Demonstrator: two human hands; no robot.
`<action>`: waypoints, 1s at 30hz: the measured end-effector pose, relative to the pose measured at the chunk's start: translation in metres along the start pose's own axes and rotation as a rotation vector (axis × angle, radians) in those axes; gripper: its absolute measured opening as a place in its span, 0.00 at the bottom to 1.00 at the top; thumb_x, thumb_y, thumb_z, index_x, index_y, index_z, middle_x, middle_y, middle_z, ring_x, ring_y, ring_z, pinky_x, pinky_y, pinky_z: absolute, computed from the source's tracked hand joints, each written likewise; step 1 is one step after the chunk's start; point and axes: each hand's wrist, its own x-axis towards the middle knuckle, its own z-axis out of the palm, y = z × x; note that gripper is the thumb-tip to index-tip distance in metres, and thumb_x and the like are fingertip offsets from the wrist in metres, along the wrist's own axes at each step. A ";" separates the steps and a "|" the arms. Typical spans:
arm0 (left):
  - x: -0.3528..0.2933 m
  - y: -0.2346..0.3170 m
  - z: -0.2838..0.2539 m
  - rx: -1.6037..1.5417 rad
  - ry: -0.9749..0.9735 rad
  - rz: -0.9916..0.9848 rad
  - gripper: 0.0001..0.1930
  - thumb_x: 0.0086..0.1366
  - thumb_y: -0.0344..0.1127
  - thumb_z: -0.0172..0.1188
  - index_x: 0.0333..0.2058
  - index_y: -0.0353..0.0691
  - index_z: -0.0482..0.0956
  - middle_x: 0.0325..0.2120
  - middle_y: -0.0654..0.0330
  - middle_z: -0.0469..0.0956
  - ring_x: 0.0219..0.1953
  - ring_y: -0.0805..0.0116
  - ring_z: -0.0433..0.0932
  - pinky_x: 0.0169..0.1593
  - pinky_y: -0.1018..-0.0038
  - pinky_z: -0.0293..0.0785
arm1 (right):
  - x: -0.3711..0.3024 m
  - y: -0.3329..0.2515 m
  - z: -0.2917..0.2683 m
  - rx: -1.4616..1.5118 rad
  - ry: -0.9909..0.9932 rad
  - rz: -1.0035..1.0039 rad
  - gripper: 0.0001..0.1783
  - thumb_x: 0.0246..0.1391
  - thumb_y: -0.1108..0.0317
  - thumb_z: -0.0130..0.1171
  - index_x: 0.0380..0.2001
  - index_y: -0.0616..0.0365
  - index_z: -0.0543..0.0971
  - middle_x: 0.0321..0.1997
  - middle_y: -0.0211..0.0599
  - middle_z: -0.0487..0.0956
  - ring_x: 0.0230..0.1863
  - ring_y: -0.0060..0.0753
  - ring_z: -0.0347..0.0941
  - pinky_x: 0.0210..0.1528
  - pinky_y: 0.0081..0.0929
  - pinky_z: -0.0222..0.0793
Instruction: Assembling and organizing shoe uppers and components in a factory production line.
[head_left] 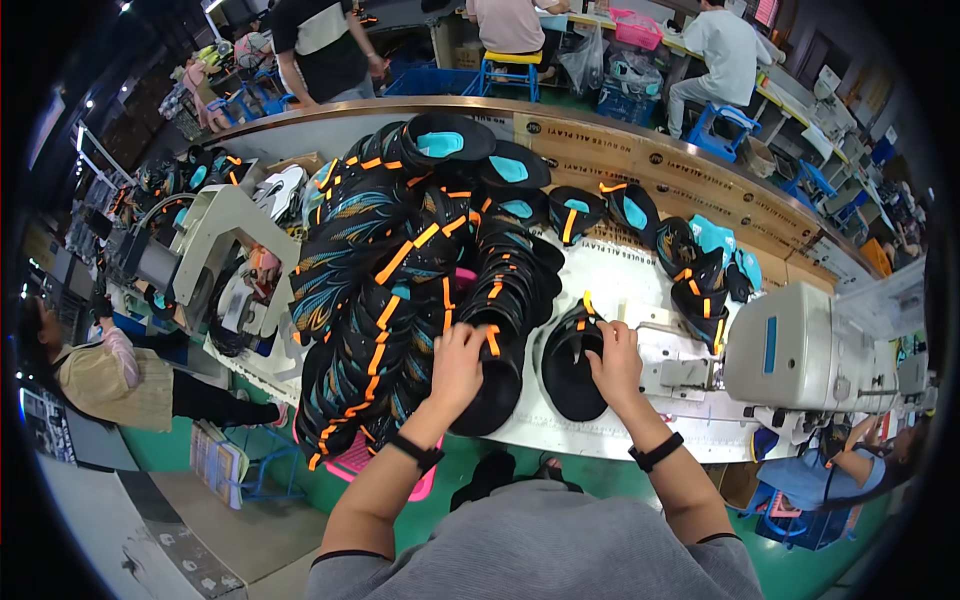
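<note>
My left hand [459, 364] is closed at the nearest end of a long row of nested black shoe uppers [497, 280], its fingers beside an orange pull tab. A single black shoe upper [570, 378] with an orange strip stands on the white table [600, 264] to the right of that row. My right hand [616, 362] pinches this upper's right edge, thumb toward the opening. Left of my left hand rises a big heap of shoe uppers [372, 290] in black, blue and orange.
A white sewing machine [790, 346] stands at the table's right, with more uppers [690, 275] behind it. Brown cardboard [640, 165] lines the back edge. Below the heap is a pink basket [425, 486]. Another machine frame [215, 240] stands left. Several people work around the table.
</note>
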 end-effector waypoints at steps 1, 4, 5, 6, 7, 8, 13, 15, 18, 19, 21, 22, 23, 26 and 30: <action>0.019 -0.009 0.018 0.087 0.069 0.005 0.31 0.45 0.20 0.58 0.52 0.41 0.71 0.42 0.52 0.68 0.48 0.51 0.67 0.53 0.60 0.63 | 0.003 0.026 0.015 -0.030 -0.083 0.016 0.14 0.43 0.73 0.63 0.37 0.60 0.75 0.35 0.42 0.73 0.40 0.46 0.71 0.41 0.39 0.69; 0.051 -0.028 0.042 0.281 0.079 0.095 0.38 0.48 0.23 0.61 0.61 0.43 0.60 0.54 0.45 0.62 0.57 0.46 0.61 0.58 0.54 0.58 | 0.007 0.040 0.020 0.003 -0.177 -0.016 0.13 0.42 0.76 0.61 0.35 0.61 0.75 0.34 0.42 0.72 0.39 0.47 0.71 0.40 0.39 0.69; 0.055 -0.034 0.044 0.271 0.080 0.093 0.38 0.48 0.23 0.61 0.61 0.43 0.60 0.54 0.45 0.62 0.57 0.46 0.61 0.58 0.54 0.58 | 0.007 0.041 0.015 0.070 -0.175 -0.059 0.13 0.41 0.77 0.60 0.34 0.62 0.75 0.34 0.43 0.72 0.38 0.48 0.71 0.40 0.39 0.69; 0.058 -0.028 0.038 0.172 0.025 0.098 0.39 0.48 0.25 0.63 0.61 0.43 0.60 0.54 0.46 0.61 0.57 0.46 0.61 0.59 0.54 0.57 | 0.004 0.032 0.002 0.117 -0.147 -0.082 0.13 0.40 0.79 0.59 0.34 0.62 0.75 0.33 0.44 0.71 0.37 0.49 0.71 0.39 0.40 0.69; 0.057 -0.021 0.027 0.076 -0.028 0.107 0.41 0.47 0.27 0.65 0.61 0.43 0.59 0.54 0.47 0.61 0.58 0.46 0.61 0.60 0.54 0.56 | -0.002 0.024 -0.012 0.164 -0.152 -0.067 0.13 0.40 0.80 0.58 0.34 0.63 0.75 0.33 0.44 0.71 0.36 0.49 0.72 0.37 0.39 0.69; 0.054 -0.015 0.015 0.055 0.026 0.101 0.43 0.46 0.30 0.68 0.62 0.43 0.58 0.55 0.46 0.60 0.58 0.45 0.60 0.60 0.54 0.56 | -0.007 0.017 -0.026 0.193 -0.143 -0.055 0.14 0.39 0.80 0.59 0.35 0.63 0.75 0.34 0.44 0.71 0.36 0.48 0.72 0.37 0.38 0.69; 0.043 0.061 -0.013 -0.417 0.049 0.161 0.12 0.60 0.36 0.60 0.40 0.36 0.78 0.34 0.56 0.77 0.41 0.59 0.74 0.50 0.67 0.67 | -0.032 -0.014 -0.066 0.218 -0.055 -0.167 0.20 0.34 0.80 0.62 0.38 0.62 0.77 0.36 0.42 0.72 0.37 0.46 0.72 0.38 0.35 0.70; 0.032 0.084 0.006 -1.005 -0.481 -0.337 0.10 0.63 0.34 0.59 0.40 0.34 0.79 0.33 0.63 0.79 0.39 0.71 0.75 0.48 0.74 0.68 | -0.038 -0.029 -0.078 0.219 -0.073 -0.245 0.21 0.34 0.80 0.62 0.38 0.61 0.77 0.36 0.42 0.72 0.37 0.46 0.72 0.38 0.35 0.71; 0.013 0.098 0.006 -1.507 -0.566 -0.509 0.08 0.61 0.33 0.61 0.37 0.36 0.79 0.33 0.65 0.78 0.37 0.78 0.73 0.44 0.79 0.68 | -0.051 -0.041 -0.105 0.494 -0.222 -0.083 0.21 0.44 0.76 0.62 0.46 0.60 0.75 0.40 0.40 0.74 0.37 0.36 0.72 0.34 0.26 0.71; 0.004 0.103 0.000 -1.545 -0.601 -0.516 0.07 0.61 0.32 0.62 0.36 0.36 0.79 0.32 0.66 0.77 0.35 0.79 0.73 0.42 0.80 0.68 | -0.057 -0.037 -0.111 0.682 -0.311 0.051 0.21 0.48 0.75 0.61 0.48 0.60 0.75 0.42 0.38 0.75 0.37 0.30 0.73 0.32 0.22 0.70; -0.013 0.114 -0.011 -1.398 -0.611 -0.484 0.07 0.59 0.31 0.63 0.35 0.35 0.80 0.29 0.68 0.77 0.34 0.81 0.72 0.40 0.82 0.67 | -0.068 -0.026 -0.107 1.116 -0.368 0.590 0.18 0.55 0.71 0.60 0.50 0.59 0.75 0.45 0.35 0.76 0.36 0.19 0.72 0.30 0.16 0.69; -0.022 0.119 -0.013 -1.367 -0.591 -0.425 0.07 0.59 0.30 0.63 0.35 0.35 0.80 0.29 0.67 0.77 0.33 0.81 0.73 0.39 0.83 0.68 | -0.064 -0.036 -0.110 0.952 -0.416 0.480 0.18 0.56 0.69 0.59 0.50 0.59 0.75 0.42 0.32 0.78 0.33 0.16 0.72 0.27 0.15 0.67; -0.029 0.123 -0.016 -1.364 -0.622 -0.502 0.07 0.59 0.28 0.62 0.36 0.34 0.80 0.29 0.66 0.78 0.32 0.81 0.73 0.38 0.83 0.68 | -0.062 -0.043 -0.110 0.871 -0.527 0.495 0.14 0.56 0.69 0.60 0.46 0.59 0.76 0.34 0.29 0.79 0.31 0.15 0.71 0.28 0.15 0.67; -0.037 0.131 -0.025 -1.251 -0.452 -0.373 0.03 0.58 0.27 0.61 0.30 0.34 0.77 0.25 0.64 0.76 0.29 0.75 0.74 0.35 0.78 0.69 | -0.068 -0.042 -0.091 1.082 -0.484 0.481 0.08 0.55 0.69 0.61 0.36 0.60 0.76 0.28 0.27 0.76 0.29 0.15 0.71 0.30 0.16 0.67; -0.046 0.145 -0.024 -0.597 0.086 0.099 0.09 0.53 0.27 0.61 0.23 0.34 0.67 0.21 0.53 0.66 0.27 0.53 0.68 0.29 0.64 0.62 | -0.073 -0.055 -0.072 0.787 -0.322 0.282 0.07 0.53 0.72 0.59 0.33 0.62 0.73 0.25 0.30 0.74 0.26 0.19 0.70 0.29 0.20 0.67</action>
